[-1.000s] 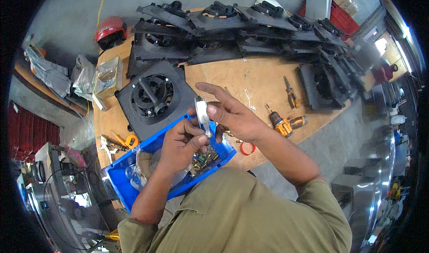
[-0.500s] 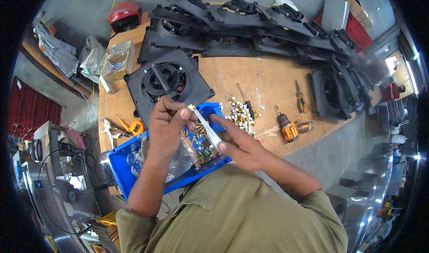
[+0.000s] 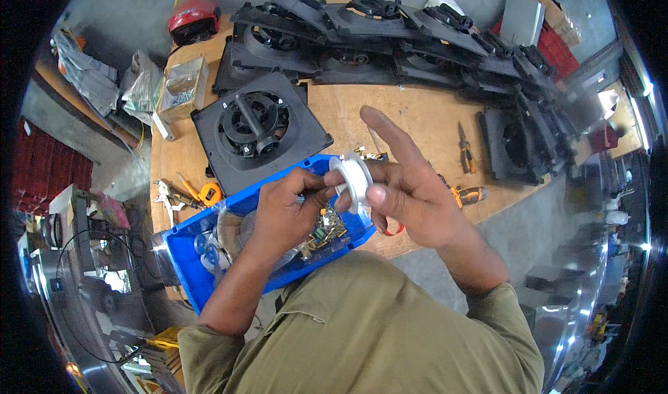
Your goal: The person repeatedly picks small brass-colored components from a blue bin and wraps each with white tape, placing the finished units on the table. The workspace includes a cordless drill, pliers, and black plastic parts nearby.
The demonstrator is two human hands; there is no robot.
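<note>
My right hand (image 3: 428,210) grips a white spool of thread seal tape (image 3: 357,184) between thumb and fingers, its index finger stretched out. Right beside the spool, my left hand (image 3: 284,210) is closed in a pinch; whatever lies in its fingers is mostly hidden. Both hands are above a blue bin (image 3: 186,272). Inside it lie small brass fittings (image 3: 328,228), several blue-and-white spools (image 3: 207,249) and clear plastic film. Behind my right hand, a pile of brass fittings (image 3: 363,152) is largely covered.
A black square frame with a round hub (image 3: 254,126) lies beyond the bin. More black frames (image 3: 355,63) are stacked along the back. Pliers (image 3: 466,147) and a partly hidden orange drill (image 3: 470,195) lie right; a tape measure (image 3: 210,194) lies left. A red helmet (image 3: 193,20) sits far left.
The white spool has turned, so its round side now shows. My right hand has moved right and up with its index finger extended. My left hand has shifted slightly right and lower.
</note>
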